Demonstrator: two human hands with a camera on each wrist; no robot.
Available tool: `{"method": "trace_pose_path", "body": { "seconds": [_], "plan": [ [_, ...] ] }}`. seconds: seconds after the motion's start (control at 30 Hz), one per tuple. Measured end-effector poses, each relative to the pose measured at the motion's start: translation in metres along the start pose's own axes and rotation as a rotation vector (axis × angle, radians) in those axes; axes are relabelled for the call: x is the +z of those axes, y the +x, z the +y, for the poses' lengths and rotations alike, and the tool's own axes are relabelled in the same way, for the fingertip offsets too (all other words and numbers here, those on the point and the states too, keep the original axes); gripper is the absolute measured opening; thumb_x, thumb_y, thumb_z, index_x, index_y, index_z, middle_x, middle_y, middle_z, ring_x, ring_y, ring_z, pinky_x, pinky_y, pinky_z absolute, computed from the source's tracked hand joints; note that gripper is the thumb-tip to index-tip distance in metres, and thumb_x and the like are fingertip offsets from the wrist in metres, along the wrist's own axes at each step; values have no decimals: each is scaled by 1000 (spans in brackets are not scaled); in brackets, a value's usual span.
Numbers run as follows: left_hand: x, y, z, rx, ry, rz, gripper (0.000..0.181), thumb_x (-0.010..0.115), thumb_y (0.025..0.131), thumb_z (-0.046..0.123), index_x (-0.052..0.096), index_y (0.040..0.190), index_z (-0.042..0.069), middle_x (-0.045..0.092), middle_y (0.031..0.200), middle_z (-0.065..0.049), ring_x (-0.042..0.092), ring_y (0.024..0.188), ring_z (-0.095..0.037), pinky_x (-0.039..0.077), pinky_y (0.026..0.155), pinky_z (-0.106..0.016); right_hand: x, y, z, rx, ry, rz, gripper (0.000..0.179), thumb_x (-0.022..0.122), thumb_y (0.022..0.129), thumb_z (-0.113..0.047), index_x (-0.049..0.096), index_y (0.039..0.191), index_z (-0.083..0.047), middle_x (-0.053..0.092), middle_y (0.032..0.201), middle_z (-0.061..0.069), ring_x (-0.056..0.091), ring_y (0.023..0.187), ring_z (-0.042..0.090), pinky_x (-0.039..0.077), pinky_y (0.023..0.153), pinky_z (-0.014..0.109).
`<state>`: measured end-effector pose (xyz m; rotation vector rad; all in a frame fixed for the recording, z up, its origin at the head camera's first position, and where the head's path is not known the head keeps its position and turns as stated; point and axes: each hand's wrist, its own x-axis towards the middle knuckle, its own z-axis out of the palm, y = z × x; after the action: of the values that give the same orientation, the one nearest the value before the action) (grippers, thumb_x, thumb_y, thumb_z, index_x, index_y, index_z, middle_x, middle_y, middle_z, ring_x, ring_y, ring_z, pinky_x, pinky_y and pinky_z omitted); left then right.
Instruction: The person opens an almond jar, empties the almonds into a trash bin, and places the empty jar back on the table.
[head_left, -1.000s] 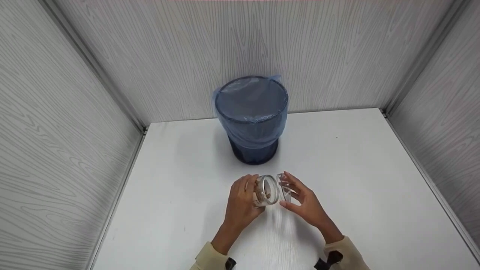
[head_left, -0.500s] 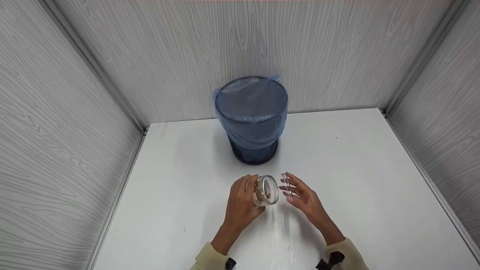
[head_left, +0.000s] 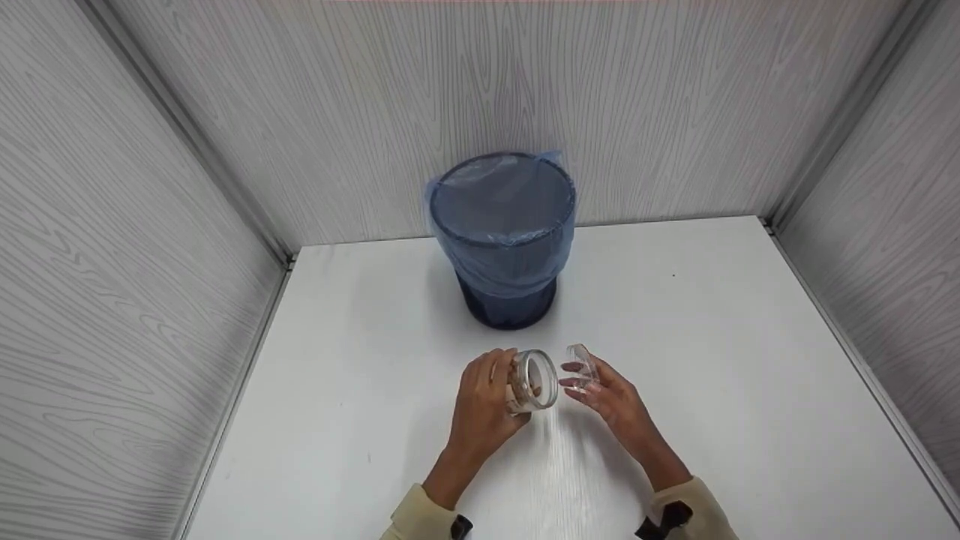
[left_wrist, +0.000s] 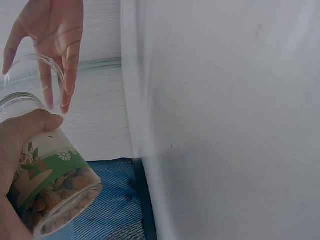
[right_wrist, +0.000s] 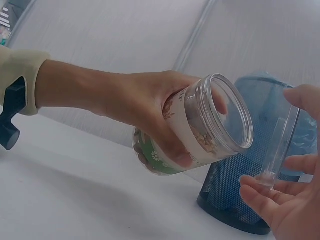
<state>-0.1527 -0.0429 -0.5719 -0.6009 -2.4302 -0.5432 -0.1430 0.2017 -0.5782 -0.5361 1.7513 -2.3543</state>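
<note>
My left hand (head_left: 480, 409) grips a clear glass jar (left_wrist: 70, 150) tilted on its side, mouth to the right in the head view. A white and green label with flowers wraps it, and brown almonds (left_wrist: 52, 197) lie toward its base. The jar's mouth is uncovered. Just right of it, my right hand (head_left: 622, 409) holds a clear round lid (head_left: 582, 366) by the edge between thumb and fingers. In the right wrist view the lid appears nearly edge-on, apart from the jar's rim (right_wrist: 232, 112). Both hands are above the white table (head_left: 712, 337).
A dark mesh wastebasket (head_left: 510, 309) stands beyond the hands near the back wall, lined with a blue plastic bag (head_left: 504, 270) folded over its rim. Grey wood-patterned panels (head_left: 360, 112) enclose the table at the back and both sides.
The lid has moved right, away from the jar's mouth, and has turned within my right hand's fingers. My left hand and the jar stay in place.
</note>
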Motion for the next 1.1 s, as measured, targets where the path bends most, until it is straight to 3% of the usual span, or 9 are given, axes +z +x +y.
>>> {"method": "trace_pose_path", "body": {
  "seconds": [0.27,0.5,0.77,0.93,1.1],
  "plan": [
    [-1,0,1,2,13,-7,98,98,57,34,52,139,9,59,128,-6,56,122,-23,44,108,-41,-4,1,0,52,193,-6,51,26,108,-4,19,155,12,35,146,41,56,127,38,44,109,47],
    [-1,0,1,-16,11,-26,99,99,57,33,51,140,9,58,128,-6,55,123,-23,42,111,-41,-9,-1,3,46,263,-56,54,20,110,-19,20,157,8,33,150,40,51,132,42,40,113,48],
    [-1,1,0,-12,5,-20,96,97,58,33,52,139,9,59,128,-6,56,122,-23,43,110,-42,-15,-1,6,78,422,-95,57,17,111,-27,18,158,6,33,153,38,49,133,42,37,115,50],
    [0,1,0,-11,4,-19,96,97,59,32,52,140,9,59,128,-6,56,123,-22,43,110,-41,-16,-1,6,90,429,-111,58,13,111,-27,15,158,7,33,153,36,49,134,42,37,115,49],
    [0,1,0,-4,-4,-8,98,98,57,32,51,140,9,59,128,-6,56,123,-23,43,110,-42,-16,-1,7,129,435,-98,61,10,111,-32,13,159,5,25,156,38,44,137,44,37,115,46]
  ]
}}
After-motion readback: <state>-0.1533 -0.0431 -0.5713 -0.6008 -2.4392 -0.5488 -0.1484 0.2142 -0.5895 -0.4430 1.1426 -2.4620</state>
